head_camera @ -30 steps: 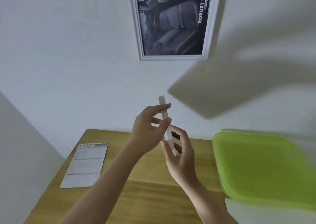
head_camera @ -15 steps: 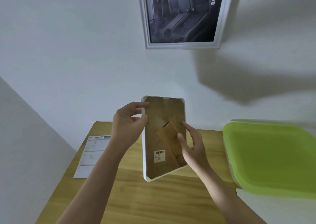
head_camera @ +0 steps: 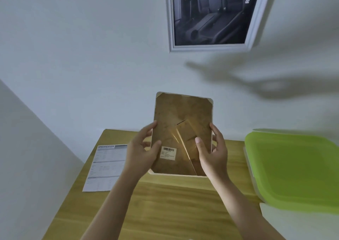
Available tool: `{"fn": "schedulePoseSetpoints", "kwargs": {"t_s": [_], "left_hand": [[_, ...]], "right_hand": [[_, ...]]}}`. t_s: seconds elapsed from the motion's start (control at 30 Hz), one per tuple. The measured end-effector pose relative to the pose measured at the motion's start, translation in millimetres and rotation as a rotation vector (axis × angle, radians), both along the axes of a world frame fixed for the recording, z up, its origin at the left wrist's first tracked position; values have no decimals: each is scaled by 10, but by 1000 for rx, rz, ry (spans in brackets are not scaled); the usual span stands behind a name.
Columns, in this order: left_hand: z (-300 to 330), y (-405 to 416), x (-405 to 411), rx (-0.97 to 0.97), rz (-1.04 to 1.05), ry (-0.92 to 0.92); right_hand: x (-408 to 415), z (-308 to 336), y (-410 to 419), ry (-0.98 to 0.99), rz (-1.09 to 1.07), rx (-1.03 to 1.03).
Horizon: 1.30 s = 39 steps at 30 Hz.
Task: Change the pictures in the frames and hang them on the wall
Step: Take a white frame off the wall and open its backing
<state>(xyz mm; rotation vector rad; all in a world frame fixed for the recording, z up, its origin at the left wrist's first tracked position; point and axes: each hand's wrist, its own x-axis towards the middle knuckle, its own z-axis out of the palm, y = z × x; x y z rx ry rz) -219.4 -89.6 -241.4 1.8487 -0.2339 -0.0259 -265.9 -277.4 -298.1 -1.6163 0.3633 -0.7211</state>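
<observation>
Holding the small picture frame upright above the desk, we are looking at its brown backing board with the barcode sticker and the fold-out stand facing us. Our left hand is gripping the frame's left edge, thumb pressing on the backing beside the sticker and the other fingers curling round behind; our right hand is gripping the right edge the same way, thumb lying on the stand. We are judging this to be the opening step: getting at the back so the old picture can come out. The next move is calling for finding whatever is holding the backing in; we cannot make out any tabs or clips from here, so feeling along the rim seems wise, with one hand steadying the frame. A printed specification sheet is lying on the left of the desk, a green-lidded box is sitting to the right, and a larger framed picture is hanging on the far wall. Compared with half a second ago, the frame is now squarer to us, and our right hand, then merely touching the stand, is now clasping the right edge.
</observation>
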Motion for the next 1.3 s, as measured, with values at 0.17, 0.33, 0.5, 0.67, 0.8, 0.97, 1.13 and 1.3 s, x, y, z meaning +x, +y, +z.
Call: {"fn": "schedulePoseSetpoints", "kwargs": {"t_s": [0.17,0.33,0.5,0.67,0.8,0.97,1.13,1.3], "left_hand": [[-247,175,-57,-20,-136,129],[-456,366,-57,87,-211,195],[-768,497,-136,298,-283,228],[-1161,540,-225,437,-493,417],[-1427,537,-309,627,-588,450],[-1651,532,-366,673,-550,419],[-1754,556,-375,678,-489,399],[-1804,576,-357,696,-490,382]], "right_hand": [[0,-27,-54,99,29,-36],[66,-78,-190,319,127,-142],[54,-303,-231,589,296,-296],[72,-624,-217,709,322,-255],[49,-843,-146,835,332,-251],[84,-1022,-78,952,319,-291],[165,-1094,-31,985,317,-324],[225,-1098,-39,1046,307,-380]]}}
